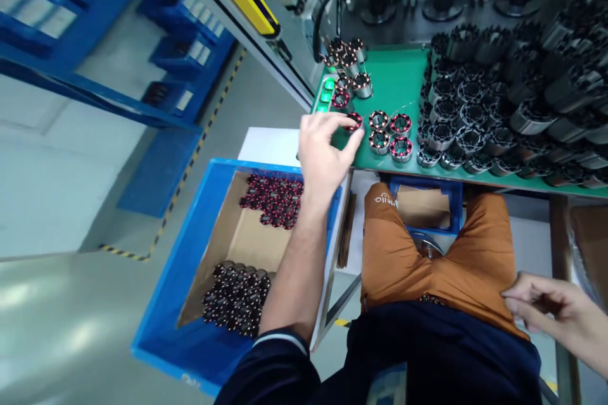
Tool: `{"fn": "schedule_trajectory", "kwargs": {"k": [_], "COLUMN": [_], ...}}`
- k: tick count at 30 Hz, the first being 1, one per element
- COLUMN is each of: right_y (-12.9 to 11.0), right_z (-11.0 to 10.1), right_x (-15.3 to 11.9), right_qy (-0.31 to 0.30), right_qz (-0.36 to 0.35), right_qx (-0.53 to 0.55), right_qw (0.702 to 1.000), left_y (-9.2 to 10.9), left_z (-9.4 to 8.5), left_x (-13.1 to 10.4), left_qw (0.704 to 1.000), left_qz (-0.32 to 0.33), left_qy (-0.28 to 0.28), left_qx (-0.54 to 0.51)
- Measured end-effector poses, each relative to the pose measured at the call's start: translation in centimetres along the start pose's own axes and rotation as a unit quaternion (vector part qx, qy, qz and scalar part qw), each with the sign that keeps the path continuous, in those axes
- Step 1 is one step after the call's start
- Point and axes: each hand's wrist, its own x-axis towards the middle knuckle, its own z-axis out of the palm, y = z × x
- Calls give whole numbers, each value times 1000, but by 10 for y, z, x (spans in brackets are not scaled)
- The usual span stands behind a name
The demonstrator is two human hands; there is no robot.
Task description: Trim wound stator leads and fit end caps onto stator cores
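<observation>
Pinching from its left side, the left hand [325, 149] bends thumb and forefinger, modestly spread, round a red-wound ring [351, 119] near the front edge of the green desk [396, 76], at the upper centre of the frame. Just right of that ring stand four more wound rings [379, 142], two copper-topped and two red, set in a square. Behind, beside some lit green buttons [326, 97], copper-wound rings [349, 62] cluster with another red one. Bare dark cores [470, 112] crowd the desk at the upper right, stacked higher toward the back. The right hand [553, 304] is at the lower right, near the orange trousers [399, 253], its fingers loosely curled toward the thumb; I cannot tell whether it holds anything. At the lower left, under the left forearm, a blue crate [173, 278] lined with cardboard [251, 237] holds a red-topped batch [280, 193] and a darker, copper-dotted batch [232, 297].
</observation>
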Motion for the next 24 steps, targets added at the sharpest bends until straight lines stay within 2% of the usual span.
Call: {"fn": "schedule_trajectory", "kwargs": {"k": [2,5,7,11,13,14,16,19,20,22,24], "right_y": [7,23,29,18,4,-4,-22,-59,-73,-98,-117], "right_z": [11,14,13,15,18,18,19,19,19,21,24], "right_x": [0,-3,-3,-1,1,1,1,3,5,13,22], "right_qy": [-12,35,41,21,33,44,80,154,156,110,47], "right_qz": [13,10,19,20,-6,-24,-64,-133,-161,-219,-233], "right_qx": [14,62,81,75,55,42,24,85,134,228,258], "right_qw": [1000,997,996,997,998,998,994,975,965,942,936], "left_y": [-9,-25,-40,-64,-57,-46,-6,81,110,158,185], "left_z": [8,6,6,9,2,-5,-21,-43,-48,-52,-49], "left_x": [5,12,22,50,59,59,49,12,-1,-25,-43], "left_qw": [1000,999,998,996,996,998,1000,984,974,953,927], "left_qz": [-8,-31,-30,-25,-30,-28,-8,50,46,34,25], "left_qy": [6,32,16,-58,-53,-38,6,42,31,-82,-164], "left_qx": [2,24,44,62,63,52,-8,-167,-219,-288,-335]}}
